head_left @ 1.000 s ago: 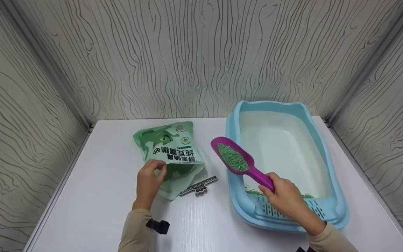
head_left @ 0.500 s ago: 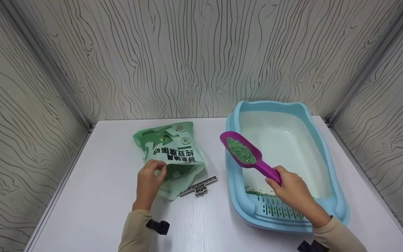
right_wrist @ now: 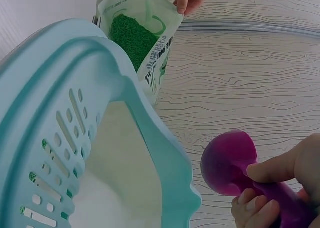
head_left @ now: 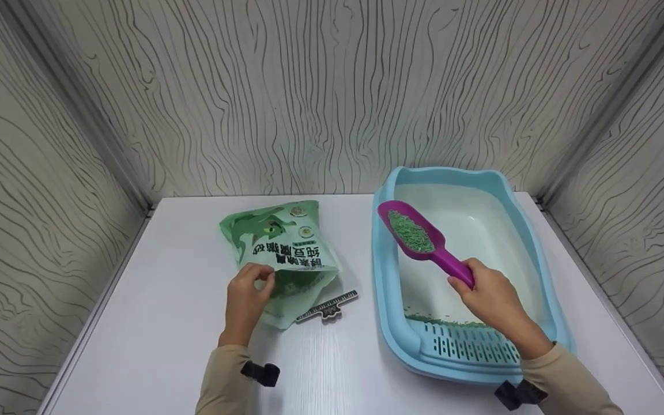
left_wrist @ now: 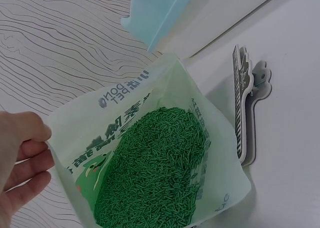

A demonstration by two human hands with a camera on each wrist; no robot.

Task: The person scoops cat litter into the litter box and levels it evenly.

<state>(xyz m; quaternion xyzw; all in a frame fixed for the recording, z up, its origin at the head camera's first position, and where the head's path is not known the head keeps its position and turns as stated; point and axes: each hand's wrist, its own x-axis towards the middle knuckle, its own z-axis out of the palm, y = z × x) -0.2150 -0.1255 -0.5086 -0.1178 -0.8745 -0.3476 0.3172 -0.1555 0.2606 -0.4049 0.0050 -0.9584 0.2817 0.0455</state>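
Loaded purple plastic scoop (head_left: pixel 439 252) held over a high-rimmed, light-blue plastic tray (head_left: pixel 387 288)

The right hand (head_left: pixel 490 294) grips the scoop by its handle, thumb and fingers wrapped round it. The bowl points away and to the left, cradling a heap of short green pellets (head_left: pixel 410 231); in the head view it hangs above the tray's left side. The tray sits at the right of a white tabletop (head_left: pixel 153 334), with a thin band of loose pellets (head_left: pixel 450 321) along the slotted ledge at its near end.

The left hand (head_left: pixel 249 297) pinches the upper edge of a soft, pale-green printed bag (head_left: pixel 286 236), which lies on the tabletop left of the tray. Its mouth gapes toward the person, and the left wrist view shows a mass of green litter (left_wrist: pixel 155 168) inside. Just beside the bag's open end, between bag and tray, lies a dark grey clip (head_left: pixel 329 306) with a ruler-marked bar
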